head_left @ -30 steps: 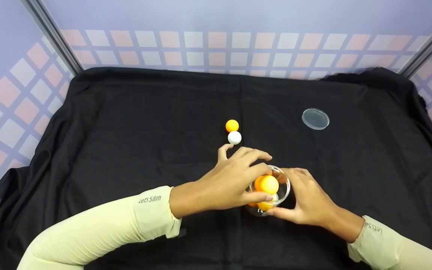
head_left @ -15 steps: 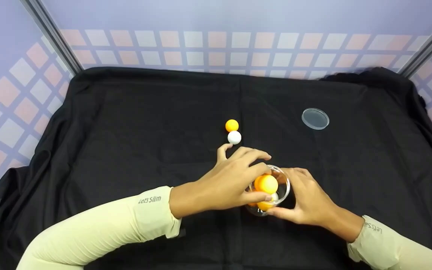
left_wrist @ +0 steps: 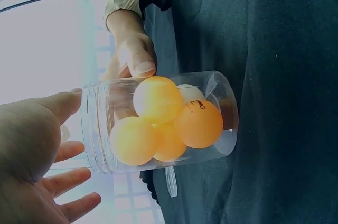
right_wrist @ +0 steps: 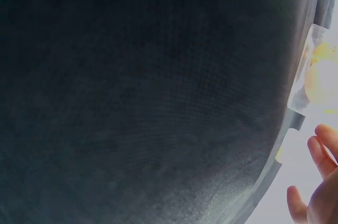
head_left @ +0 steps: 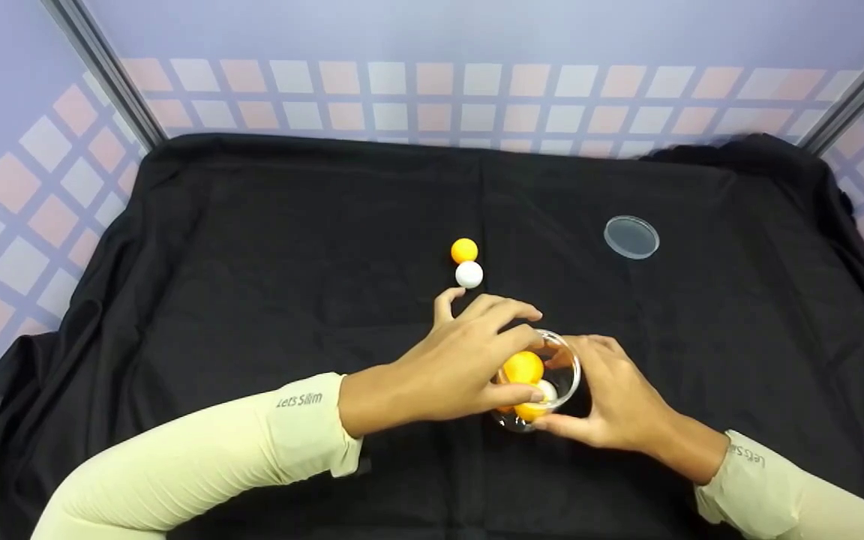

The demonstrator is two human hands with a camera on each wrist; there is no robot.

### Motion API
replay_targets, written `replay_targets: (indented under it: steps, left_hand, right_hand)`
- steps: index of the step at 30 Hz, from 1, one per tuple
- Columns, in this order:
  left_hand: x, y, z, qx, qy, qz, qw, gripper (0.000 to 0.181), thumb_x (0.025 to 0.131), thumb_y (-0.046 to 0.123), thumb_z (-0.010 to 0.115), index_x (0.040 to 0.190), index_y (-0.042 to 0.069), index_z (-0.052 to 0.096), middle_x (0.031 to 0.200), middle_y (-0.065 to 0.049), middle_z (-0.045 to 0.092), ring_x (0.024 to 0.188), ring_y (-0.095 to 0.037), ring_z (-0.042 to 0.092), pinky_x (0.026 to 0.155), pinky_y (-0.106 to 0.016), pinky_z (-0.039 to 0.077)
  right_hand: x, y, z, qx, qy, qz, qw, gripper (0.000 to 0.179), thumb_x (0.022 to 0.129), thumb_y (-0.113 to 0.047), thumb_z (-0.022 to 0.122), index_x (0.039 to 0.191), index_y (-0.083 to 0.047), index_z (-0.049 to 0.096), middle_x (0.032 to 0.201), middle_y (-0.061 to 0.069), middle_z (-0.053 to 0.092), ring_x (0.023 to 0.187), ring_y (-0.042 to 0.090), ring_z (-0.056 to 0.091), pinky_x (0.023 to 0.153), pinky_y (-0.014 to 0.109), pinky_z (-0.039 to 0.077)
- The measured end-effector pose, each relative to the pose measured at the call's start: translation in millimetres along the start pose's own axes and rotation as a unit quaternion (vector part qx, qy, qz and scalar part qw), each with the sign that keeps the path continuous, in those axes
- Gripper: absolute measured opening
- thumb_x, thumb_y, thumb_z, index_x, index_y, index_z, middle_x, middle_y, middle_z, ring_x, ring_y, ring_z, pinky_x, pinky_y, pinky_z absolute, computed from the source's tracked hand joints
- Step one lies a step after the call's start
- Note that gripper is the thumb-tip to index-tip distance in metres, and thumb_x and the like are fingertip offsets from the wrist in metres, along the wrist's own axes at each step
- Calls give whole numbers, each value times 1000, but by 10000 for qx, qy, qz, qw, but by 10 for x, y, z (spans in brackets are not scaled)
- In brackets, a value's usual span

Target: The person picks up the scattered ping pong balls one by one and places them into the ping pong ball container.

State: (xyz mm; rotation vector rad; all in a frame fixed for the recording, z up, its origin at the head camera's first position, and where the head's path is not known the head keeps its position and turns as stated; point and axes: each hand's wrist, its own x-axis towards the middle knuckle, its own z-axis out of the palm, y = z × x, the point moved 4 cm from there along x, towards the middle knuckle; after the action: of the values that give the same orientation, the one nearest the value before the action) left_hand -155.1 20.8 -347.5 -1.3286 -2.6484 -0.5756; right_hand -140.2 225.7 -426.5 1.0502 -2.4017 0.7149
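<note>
In the head view my right hand (head_left: 619, 394) grips a clear plastic jar (head_left: 571, 386), thumb and fingers around its side. The left wrist view shows the jar (left_wrist: 224, 84) upright on the cloth, with several orange table tennis balls (left_wrist: 198, 123) and a white ball (left_wrist: 190, 93) inside. My left hand (head_left: 469, 360) is over the jar's mouth, thumb and fingers spread near the rim with no ball between them. Just beyond its fingertips, a white ball (head_left: 469, 274) lies against an orange ball (head_left: 464, 250) on the cloth.
A round clear lid (head_left: 631, 238) lies flat at the back right. Black cloth (head_left: 312, 247) covers the table, with loose folds at its left edge. Tile-patterned panels (head_left: 432, 82) stand behind and at both sides. The right wrist view is mostly dark cloth.
The orange ball at the jar's mouth has dropped deeper into the jar, out of my left fingers. Both hands and the two loose balls have stayed in place.
</note>
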Motion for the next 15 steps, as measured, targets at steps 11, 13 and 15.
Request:
replay_targets:
  steps: [11, 13, 15]
  left_hand:
    - [25, -50, -25, -10, 176, 9, 9998, 39, 93, 57, 66, 118, 26, 68, 143, 4, 57, 134, -16, 49, 105, -66, 29]
    - [46, -84, -31, -10, 253, -37, 9997, 39, 95, 56, 63, 118, 25, 68, 142, 4, 57, 133, -17, 50, 105, -65, 29]
    - [75, -130, -42, -4, 358, -113, 9993, 38, 97, 54, 61, 118, 23, 67, 141, 4, 58, 133, -17, 51, 105, -64, 30]
  right_hand:
    - [-4, 3, -9, 2, -34, 80, 10000, 90, 71, -59, 86, 137, -5, 56, 107, -2, 71, 105, 20, 68, 99, 46, 42]
    - [-3, 1, -10, -41, -9, 47, 10000, 90, 71, -59, 86, 136, -4, 56, 110, -1, 71, 107, 21, 68, 99, 45, 42]
    - [-1, -2, -10, -63, -1, 20, 10000, 89, 71, -58, 86, 135, -4, 57, 112, 0, 71, 107, 21, 68, 100, 44, 41]
